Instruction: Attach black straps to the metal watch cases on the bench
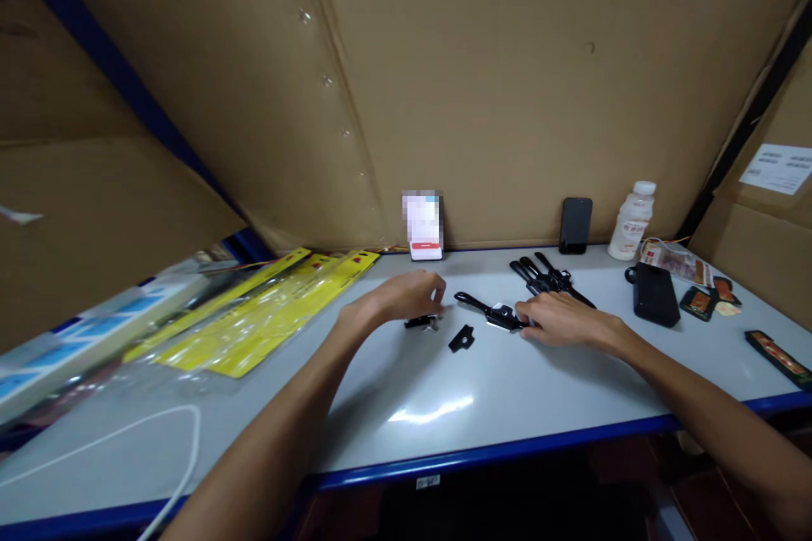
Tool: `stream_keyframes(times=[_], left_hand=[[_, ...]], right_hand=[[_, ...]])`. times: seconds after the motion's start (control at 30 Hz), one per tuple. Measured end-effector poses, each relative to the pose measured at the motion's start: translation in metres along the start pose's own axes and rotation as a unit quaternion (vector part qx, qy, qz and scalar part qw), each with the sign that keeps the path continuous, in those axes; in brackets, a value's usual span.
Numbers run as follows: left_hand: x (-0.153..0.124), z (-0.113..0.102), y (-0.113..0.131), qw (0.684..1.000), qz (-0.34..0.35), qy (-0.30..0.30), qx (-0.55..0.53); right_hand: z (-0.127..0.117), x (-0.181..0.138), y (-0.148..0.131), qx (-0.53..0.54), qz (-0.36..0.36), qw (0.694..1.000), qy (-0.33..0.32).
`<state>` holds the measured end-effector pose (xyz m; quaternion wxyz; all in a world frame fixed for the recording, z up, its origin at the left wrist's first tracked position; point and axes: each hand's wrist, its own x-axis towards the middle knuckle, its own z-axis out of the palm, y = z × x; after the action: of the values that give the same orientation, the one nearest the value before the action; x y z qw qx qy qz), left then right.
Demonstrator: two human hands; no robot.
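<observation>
My left hand: bent fingers above a small black part; I cannot tell their grip. Black plate, on the table. Black tool, right end within my right hand's closed fingers.

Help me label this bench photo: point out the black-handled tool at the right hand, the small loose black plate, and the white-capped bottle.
Black-handled tool [500, 318]: head view, dark central body.
Loose black plate [459, 343]: head view, flat upper face.
White-capped bottle [632, 225]: head view, front label.
</observation>
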<state>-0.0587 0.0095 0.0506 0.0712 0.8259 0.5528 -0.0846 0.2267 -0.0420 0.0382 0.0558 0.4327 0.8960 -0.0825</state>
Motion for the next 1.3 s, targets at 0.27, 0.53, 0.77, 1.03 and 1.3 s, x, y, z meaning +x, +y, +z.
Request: stream_keyframes(times=[0.27, 0.53, 0.77, 1.03, 1.3], left_hand=[[0.002, 0.010, 0.003, 1.000, 0.012, 0.015, -0.019], [0.007, 0.017, 0.001, 0.998, 0.047, 0.032, -0.035], [0.009, 0.013, 0.028, 0.956, 0.143, 0.105, -0.233], [0.020, 0.041, 0.063, 0.942, 0.170, 0.189, -0.217], [0.013, 0.045, 0.079, 0.954, 0.205, 0.212, -0.056]], right_hand=[[-0.001, 0.000, -0.001, -0.004, -0.004, 1.000, 0.005], [-0.002, -0.001, -0.003, -0.006, 0.002, 1.000, -0.002], [-0.001, -0.001, -0.002, -0.007, -0.004, 1.000, 0.005], [0.004, 0.001, -0.003, -0.017, -0.011, 1.000, 0.016], [0.002, 0.001, -0.006, -0.029, -0.016, 0.999, 0.021]])
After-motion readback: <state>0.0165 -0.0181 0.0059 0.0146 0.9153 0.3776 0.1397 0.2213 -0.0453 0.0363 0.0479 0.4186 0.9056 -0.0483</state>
